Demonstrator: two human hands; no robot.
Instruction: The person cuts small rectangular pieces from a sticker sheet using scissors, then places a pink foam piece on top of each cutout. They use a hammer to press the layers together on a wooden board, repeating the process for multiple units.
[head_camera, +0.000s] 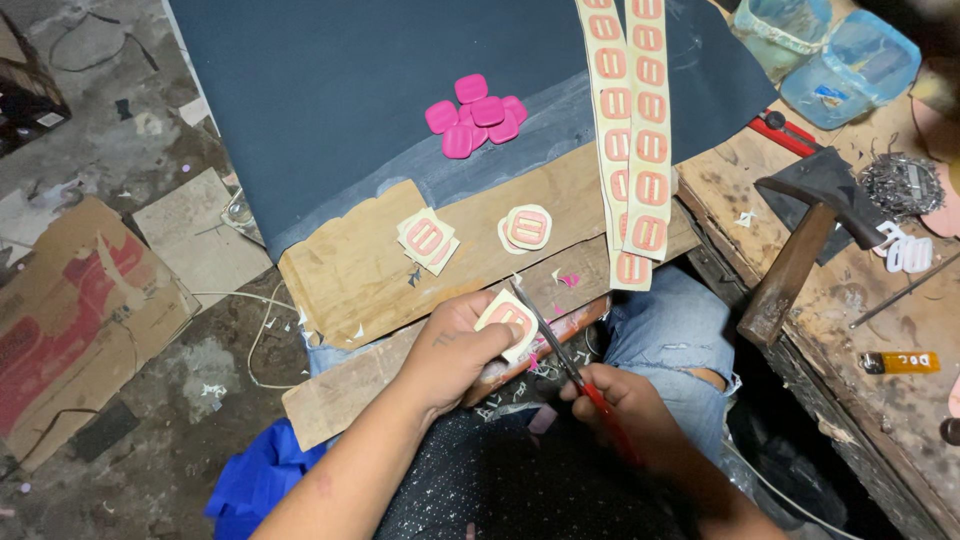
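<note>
Big dark blue sheet (330, 90) fills the top middle of the frame, draped over the wooden board (350, 275) on my lap. On the right edge there's the bench (850, 300) with a hammer (810, 235) lying on it. Two long strips of pink shapes (632, 140) hang down from the top, just right of centre. A little pile of pink plastic pieces (477, 115) sits on the sheet, and two small stacks of cut squares (428, 240) rest on the board. Low in the middle, my left hand (455, 350) pinches one cream square with a pink shape (508, 320), and my right hand (620, 400) grips red-handled scissors (570, 365), blades touching that square's edge.
</note>
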